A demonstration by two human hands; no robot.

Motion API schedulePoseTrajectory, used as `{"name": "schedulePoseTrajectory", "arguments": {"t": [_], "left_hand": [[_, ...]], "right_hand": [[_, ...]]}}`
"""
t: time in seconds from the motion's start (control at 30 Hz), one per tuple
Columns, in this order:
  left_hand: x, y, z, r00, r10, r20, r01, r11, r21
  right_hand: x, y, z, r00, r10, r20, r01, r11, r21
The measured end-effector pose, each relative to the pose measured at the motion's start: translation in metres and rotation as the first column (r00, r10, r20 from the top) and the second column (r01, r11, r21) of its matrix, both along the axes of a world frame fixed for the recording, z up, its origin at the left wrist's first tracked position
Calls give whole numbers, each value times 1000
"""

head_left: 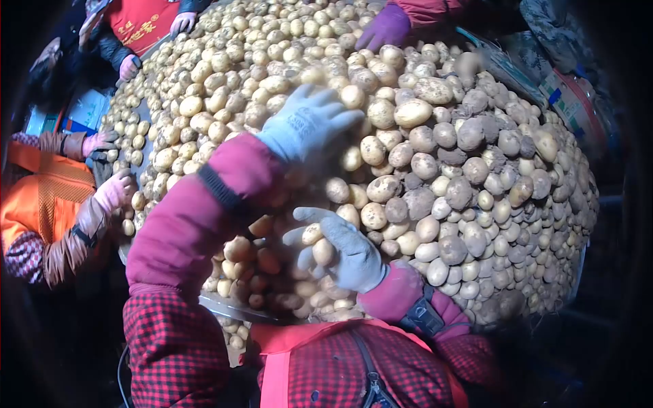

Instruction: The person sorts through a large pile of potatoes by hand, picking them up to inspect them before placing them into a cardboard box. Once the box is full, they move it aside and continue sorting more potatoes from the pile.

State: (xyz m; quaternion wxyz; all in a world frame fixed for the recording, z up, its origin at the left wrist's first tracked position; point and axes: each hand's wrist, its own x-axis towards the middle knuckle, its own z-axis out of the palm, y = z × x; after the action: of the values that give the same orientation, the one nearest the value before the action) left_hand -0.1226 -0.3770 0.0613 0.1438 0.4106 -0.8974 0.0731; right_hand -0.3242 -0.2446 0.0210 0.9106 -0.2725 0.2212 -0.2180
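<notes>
Step, as judged: hand-sorting the potato pile (442, 170).

L hand (306, 126), gloved: fingers (337, 115) spread, laid flat on the pile, holding nothing. Pale potato (352, 96) sits just beyond the tips.

R hand (343, 255), gloved: fingers half curled, cupping a small potato (322, 251) against the thumb. Gripped or only cradled, can't tell.

Next move calls for closing on one potato w/o shoving neighbours over the table edge (228, 307) below R thumb.

The left hand (309, 122) covers part of the potato heap (442, 177); the right hand (343, 251) shows only its back, so its grip on a potato (322, 251) is hard to tell; beyond the left hand, a purple glove (386, 27) is cut off at the top.
</notes>
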Motion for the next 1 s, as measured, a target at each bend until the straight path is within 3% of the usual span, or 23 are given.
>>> {"name": "schedulePoseTrajectory", "arguments": {"t": [0.03,0.1,0.13,0.17,0.2,0.23,0.27,0.3,0.37,0.47,0.5,0.57,0.63,0.7,0.8,0.83,0.9,1.0], "left_hand": [[-3,-9,-3,995,95,-5,-93,986,140],[12,-17,-9,999,41,-35,-37,993,114],[18,-15,-17,987,9,-163,6,996,89],[23,-12,-18,991,52,-123,-36,991,127],[27,-8,-20,992,95,-82,-81,984,158],[33,-1,-21,989,142,-43,-132,974,184],[39,11,-19,982,151,-114,-128,973,191],[46,20,-18,955,293,-51,-269,923,277],[66,38,-9,951,292,-97,-260,932,253],[100,52,-6,828,469,308,-553,772,314],[115,51,-8,852,510,115,-514,776,367],[122,44,-8,834,548,68,-538,780,320],[115,23,-8,906,403,-134,-394,915,84],[87,-2,1,872,465,-150,-461,885,67],[64,-57,0,816,545,191,-574,732,367],[58,-70,-2,790,527,313,-611,646,456],[55,-77,5,818,510,266,-568,647,508],[58,-55,4,861,486,148,-482,691,538]], "right_hand": [[-2,0,-2,1000,3,5,-2,997,-82],[-4,-4,0,1000,6,26,-7,999,32],[-4,-3,-1,999,7,44,-9,998,62],[-3,-2,-2,998,9,64,-14,996,89],[-4,-1,-5,999,25,29,-21,993,-118],[-5,-1,-4,999,20,25,-18,998,-64],[-5,-2,-1,1000,20,20,-20,1000,-13],[-5,-3,2,1000,21,17,-21,999,38],[-4,-3,2,1000,24,-1,-24,1000,-11],[-3,3,-5,1000,11,-24,-13,996,-85],[-2,3,-2,1000,21,-16,-22,999,-33],[-1,-1,5,1000,20,1,-20,998,65],[-2,1,3,1000,9,28,-12,996,86],[-1,1,2,997,-11,72,1,992,126],[-2,-4,17,1000,9,-24,-7,997,73],[-3,-2,13,994,-25,-103,-16,923,-385],[-1,-6,11,999,16,-51,-15,1000,22],[-2,-5,11,999,11,-33,-12,1000,-17]]}}
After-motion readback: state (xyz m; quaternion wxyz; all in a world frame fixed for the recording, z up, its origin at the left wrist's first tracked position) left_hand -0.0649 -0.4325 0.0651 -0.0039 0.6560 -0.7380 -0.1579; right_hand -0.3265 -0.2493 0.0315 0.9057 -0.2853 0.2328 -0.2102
